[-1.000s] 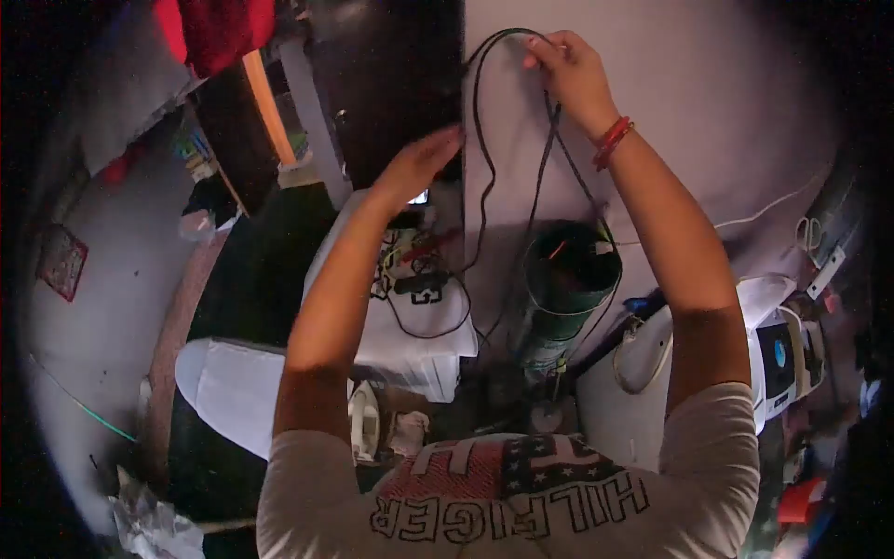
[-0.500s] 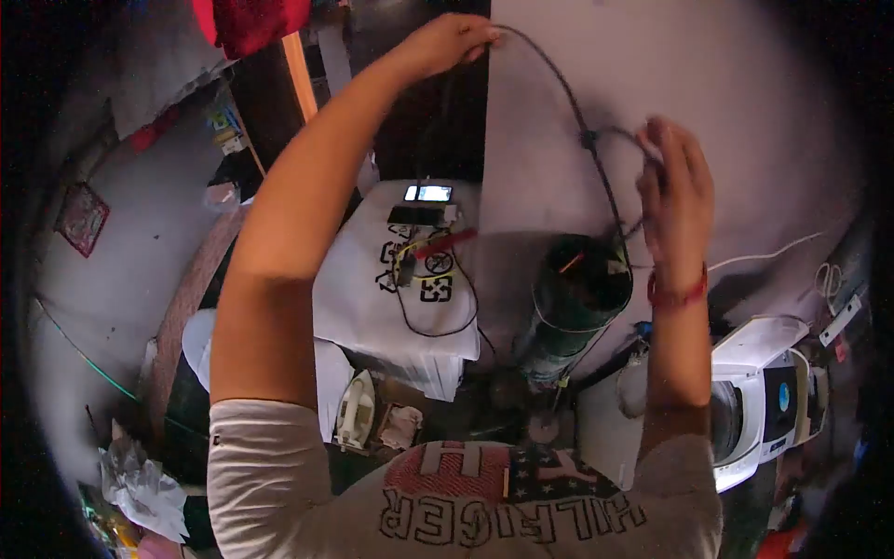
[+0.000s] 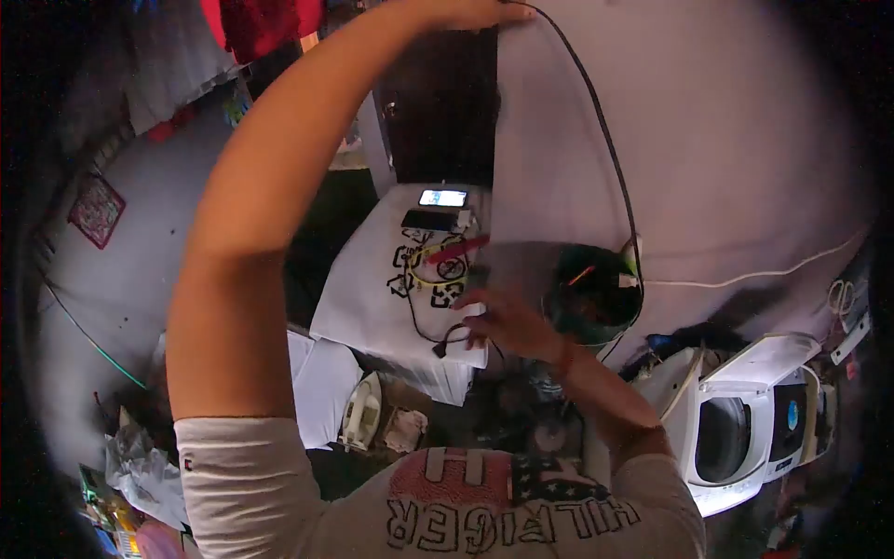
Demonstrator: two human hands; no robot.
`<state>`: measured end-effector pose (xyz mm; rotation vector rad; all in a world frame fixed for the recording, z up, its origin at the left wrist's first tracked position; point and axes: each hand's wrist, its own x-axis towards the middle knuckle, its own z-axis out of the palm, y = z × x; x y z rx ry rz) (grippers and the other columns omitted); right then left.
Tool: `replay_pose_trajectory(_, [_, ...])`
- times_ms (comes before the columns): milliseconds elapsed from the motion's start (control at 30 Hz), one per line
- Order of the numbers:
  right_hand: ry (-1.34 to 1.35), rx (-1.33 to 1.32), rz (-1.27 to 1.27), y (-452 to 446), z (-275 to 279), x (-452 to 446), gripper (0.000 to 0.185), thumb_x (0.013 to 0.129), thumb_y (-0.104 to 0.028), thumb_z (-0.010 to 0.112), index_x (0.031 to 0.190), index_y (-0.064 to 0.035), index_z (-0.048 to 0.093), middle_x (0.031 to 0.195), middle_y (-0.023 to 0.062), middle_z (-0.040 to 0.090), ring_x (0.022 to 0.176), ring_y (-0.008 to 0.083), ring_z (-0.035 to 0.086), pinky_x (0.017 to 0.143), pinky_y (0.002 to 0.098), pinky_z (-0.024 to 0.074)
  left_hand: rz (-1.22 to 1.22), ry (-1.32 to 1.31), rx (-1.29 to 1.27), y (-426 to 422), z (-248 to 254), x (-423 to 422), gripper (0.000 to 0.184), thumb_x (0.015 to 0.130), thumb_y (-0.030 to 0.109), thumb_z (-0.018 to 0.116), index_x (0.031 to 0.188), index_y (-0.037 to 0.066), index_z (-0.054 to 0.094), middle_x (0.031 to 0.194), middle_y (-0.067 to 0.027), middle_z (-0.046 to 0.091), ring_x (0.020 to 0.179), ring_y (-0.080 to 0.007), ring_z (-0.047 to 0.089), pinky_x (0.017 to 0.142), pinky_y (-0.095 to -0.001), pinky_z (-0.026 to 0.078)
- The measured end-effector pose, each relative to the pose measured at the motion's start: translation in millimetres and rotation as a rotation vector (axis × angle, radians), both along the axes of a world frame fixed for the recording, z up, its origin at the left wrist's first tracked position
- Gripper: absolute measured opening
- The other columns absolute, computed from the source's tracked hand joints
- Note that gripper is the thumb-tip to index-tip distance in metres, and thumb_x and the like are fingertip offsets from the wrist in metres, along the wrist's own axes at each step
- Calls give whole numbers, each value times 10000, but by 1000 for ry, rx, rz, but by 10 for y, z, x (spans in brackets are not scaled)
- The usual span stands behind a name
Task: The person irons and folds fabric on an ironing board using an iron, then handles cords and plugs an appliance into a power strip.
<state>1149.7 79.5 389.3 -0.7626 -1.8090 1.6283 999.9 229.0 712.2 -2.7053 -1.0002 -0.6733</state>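
Observation:
High at the top edge, my left hand [image 3: 470,13] is closed on a black cable [image 3: 607,130]. From there the cable arcs down the pale wall, past the rim of a dark green cylindrical bin [image 3: 596,328]. Low over the front edge of a white printed table cover [image 3: 358,303], my right hand [image 3: 512,326] has its fingers curled, slightly blurred. A short loop of black cable comes from these fingers, with a dark plug-like end [image 3: 440,350] hanging beside them. The left fingertips are partly cut off by the frame.
On the white cover lie a lit phone [image 3: 442,197], a dark flat device [image 3: 430,220], a red stick-like item [image 3: 458,249] and thin wires. Below stands an iron [image 3: 361,412]. To the right are an open-lidded washing machine [image 3: 745,419], a white wall cable [image 3: 736,281] and scissors [image 3: 841,298].
My right hand has swung down and left from beside the wall to the table's front edge, taking the cable loop along. My left hand has risen, stretching the cable into a longer arc.

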Motion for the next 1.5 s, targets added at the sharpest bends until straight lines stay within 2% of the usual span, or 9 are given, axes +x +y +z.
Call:
replay_pose_trajectory(433, [14, 721, -509, 1882, -939, -1396, 169, 825, -52, 528, 976, -56, 604, 931, 135, 629, 873, 279, 605, 784, 358, 469, 44, -23, 60, -564, 372, 336, 288, 829, 274, 548, 888, -1, 609, 774, -123, 613, 731, -219, 572, 692, -348, 445])
replay_pose_trajectory(533, [-197, 664, -591, 2301, -1781, -1658, 165, 805, -95, 558, 950, -48, 619, 949, 126, 621, 910, 273, 588, 798, 358, 460, 2, -23, -6, -742, 316, 313, 263, 822, 248, 552, 886, 0, 612, 763, -130, 610, 722, -224, 573, 685, -348, 448])
replay_pose_trajectory(600, [-1125, 1123, -366, 2685, -2705, -1826, 198, 779, -130, 564, 944, -41, 627, 982, 121, 615, 945, 273, 573, 792, 358, 455, 37, -12, 15, -672, 243, 293, 261, 828, 245, 548, 889, -2, 611, 778, -135, 607, 742, -227, 573, 696, -342, 447])
replay_pose_trajectory(767, [-1577, 1205, 257, 1871, -2601, -1604, 203, 759, -152, 548, 904, -62, 657, 972, 109, 612, 898, 257, 572, 762, 370, 451, 22, 22, 75, -593, 102, 117, 274, 864, 250, 526, 925, -7, 600, 836, -147, 597, 797, -237, 568, 730, -333, 440])
replay_pose_trajectory(833, [-1328, 1268, -119, 1918, -2960, -1618, 199, 767, -147, 540, 907, -55, 646, 958, 116, 612, 882, 259, 577, 743, 379, 456, -3, 15, 7, -562, 76, 62, 281, 880, 253, 515, 952, -7, 593, 854, -149, 593, 813, -240, 564, 740, -332, 438])
replay_pose_trajectory(1267, [-460, 725, -357, 1672, -3128, -1364, 223, 752, -29, 494, 965, -3, 554, 832, 159, 600, 779, 296, 590, 706, 437, 457, 39, -110, 235, -160, 69, 209, 272, 898, 268, 487, 906, 16, 591, 696, -118, 565, 656, -224, 553, 627, -346, 438])
replay_pose_trajectory(1400, [-131, 504, -237, 1093, -2168, -1058, 271, 799, -31, 529, 1061, -65, 471, 802, 93, 517, 716, 163, 500, 623, 333, 416, -43, -236, 311, -13, 81, 298, 281, 898, 272, 484, 891, 7, 579, 669, -128, 557, 624, -236, 556, 626, -359, 441])
replay_pose_trajectory(1433, [-16, -142, -97, 743, -1401, -792, 299, 824, -66, 554, 1108, -92, 465, 806, 56, 521, 721, 132, 493, 632, 317, 420, -43, -263, 280, -26, 122, 329, 276, 898, 266, 483, 890, 7, 578, 668, -125, 558, 624, -233, 559, 626, -357, 442])
replay_pose_trajectory(1500, [187, -187, -65, 465, -970, -448, 357, 824, -79, 584, 1153, -113, 447, 840, 27, 528, 740, 120, 492, 650, 298, 428, -88, -347, 85, -29, 229, 406, 265, 918, 234, 452, 898, -2, 572, 648, -86, 551, 612, -170, 539, 602, -312, 437])
